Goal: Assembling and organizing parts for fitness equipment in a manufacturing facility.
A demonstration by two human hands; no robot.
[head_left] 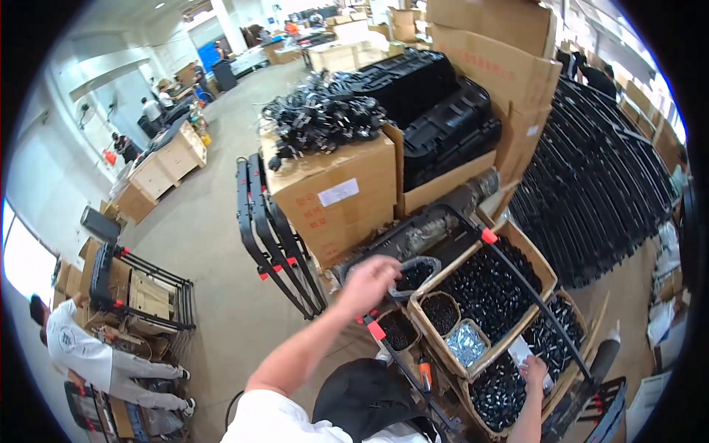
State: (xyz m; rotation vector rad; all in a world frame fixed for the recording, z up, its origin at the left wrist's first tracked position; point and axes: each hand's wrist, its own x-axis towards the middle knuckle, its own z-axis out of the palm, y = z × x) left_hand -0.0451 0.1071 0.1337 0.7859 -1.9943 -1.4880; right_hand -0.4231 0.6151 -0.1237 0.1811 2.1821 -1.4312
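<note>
My left hand point(371, 280) is over the near edge of a plastic-lined tub point(422, 260) of small black parts, its fingers curled in. Whether anything is between them is too small to tell. My right hand point(533, 371) is lower right, above a cardboard box of black parts point(496, 391), fingers bent together beside a white sheet point(521, 353). What it pinches, if anything, cannot be made out. A black tubular frame point(522, 275) with red clips point(489, 236) lies across the boxes between my hands.
A larger box of black pieces point(484, 284) holds smaller containers, one with silvery hardware point(467, 343). An orange-handled tool point(425, 374) lies near me. Behind stand a carton point(336, 199) topped with tangled black cables point(317, 118), stacked black frames point(598, 184) and black plastic mouldings point(450, 125). A person point(88, 354) works at left.
</note>
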